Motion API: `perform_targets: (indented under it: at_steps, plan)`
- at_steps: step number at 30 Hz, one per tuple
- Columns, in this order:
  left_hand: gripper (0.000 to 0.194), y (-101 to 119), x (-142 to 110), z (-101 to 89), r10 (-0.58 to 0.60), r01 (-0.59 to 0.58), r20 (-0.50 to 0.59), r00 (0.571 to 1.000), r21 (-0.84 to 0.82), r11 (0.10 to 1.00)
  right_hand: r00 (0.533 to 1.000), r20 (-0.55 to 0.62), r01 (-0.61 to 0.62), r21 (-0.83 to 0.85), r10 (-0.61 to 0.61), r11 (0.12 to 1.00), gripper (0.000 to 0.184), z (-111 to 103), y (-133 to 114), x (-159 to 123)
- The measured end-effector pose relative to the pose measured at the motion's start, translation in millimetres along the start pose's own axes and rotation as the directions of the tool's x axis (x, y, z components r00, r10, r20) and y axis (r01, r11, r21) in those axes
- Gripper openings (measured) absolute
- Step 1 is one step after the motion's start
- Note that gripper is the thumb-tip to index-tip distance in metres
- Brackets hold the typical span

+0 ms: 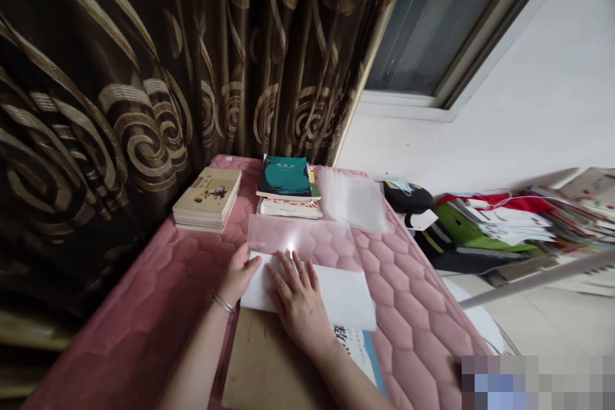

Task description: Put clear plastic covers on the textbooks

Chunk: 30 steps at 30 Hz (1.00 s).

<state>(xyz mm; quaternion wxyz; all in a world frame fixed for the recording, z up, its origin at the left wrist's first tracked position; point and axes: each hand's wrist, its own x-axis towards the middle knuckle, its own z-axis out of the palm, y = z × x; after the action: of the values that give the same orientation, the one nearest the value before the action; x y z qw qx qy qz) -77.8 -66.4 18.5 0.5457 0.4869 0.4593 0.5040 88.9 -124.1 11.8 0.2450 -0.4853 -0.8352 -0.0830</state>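
Note:
A white sheet (346, 298) lies across the pink quilted bed, with a clear plastic sheet (331, 240) reaching out beyond its far edge. At the left edge of both, my left hand (237, 275) has its thumb on the white sheet's corner; its other fingers curl at the edge, partly hidden. My right hand (302, 307) presses flat on the white sheet, fingers spread, fingertips near the plastic. Under my right forearm are a brown cover (259, 365) and a blue-and-white book (358, 349) with large printed characters, partly covered by the white sheet.
On the pink quilt (403, 307), a stack of beige books (207, 200) stands at the far left. A teal book (286, 176) tops another pile, beside several clear plastic sleeves (353, 198). A dark curtain (230, 64) hangs behind. Bags and papers (504, 221) crowd the right.

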Motion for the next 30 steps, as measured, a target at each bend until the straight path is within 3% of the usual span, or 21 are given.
perform_targets:
  at_steps: [12, 16, 19, 22, 24, 27, 29, 30]
  plan:
    - [0.037, 4, -4, 4.2, 0.113, -0.101, -0.052, 0.992, 0.183, 0.978, 0.998, -0.058, -0.016, 0.024, 0.018, 1.0, 0.037, -1, 2, 2]
    - [0.043, 4, -5, 4.6, 0.087, -0.072, -0.065, 0.994, 0.201, 0.977, 0.994, -0.111, -0.008, 0.038, 0.013, 0.999, 0.029, -7, 2, 3]
    - [0.046, 3, -6, 3.9, 0.098, -0.069, -0.106, 0.99, 0.252, 0.965, 0.991, -0.121, -0.048, 0.073, 0.056, 0.996, 0.029, -18, 11, 5]
    - [0.046, 3, -6, 2.8, 0.131, -0.088, -0.141, 0.981, 0.279, 0.956, 0.973, -0.151, -0.157, 0.115, 0.173, 0.981, 0.033, -33, 34, 5]
    - [0.047, 3, -6, 2.3, 0.135, -0.093, -0.146, 0.98, 0.265, 0.96, 0.94, -0.188, -0.262, 0.142, 0.286, 0.954, 0.037, -42, 56, 2]
    - [0.046, 2, -5, 2.2, 0.134, -0.095, -0.15, 0.979, 0.243, 0.965, 0.853, -0.202, -0.431, 0.247, 0.481, 0.868, 0.05, -46, 91, -8]
    - [0.045, 2, -5, 2.3, 0.137, -0.099, -0.15, 0.979, 0.234, 0.967, 0.764, -0.106, -0.549, 0.412, 0.637, 0.727, 0.063, -42, 110, -15]
    - [0.045, 1, -4, 2.3, 0.134, -0.098, -0.146, 0.98, 0.229, 0.969, 0.711, -0.015, -0.599, 0.511, 0.703, 0.616, 0.07, -39, 118, -19]
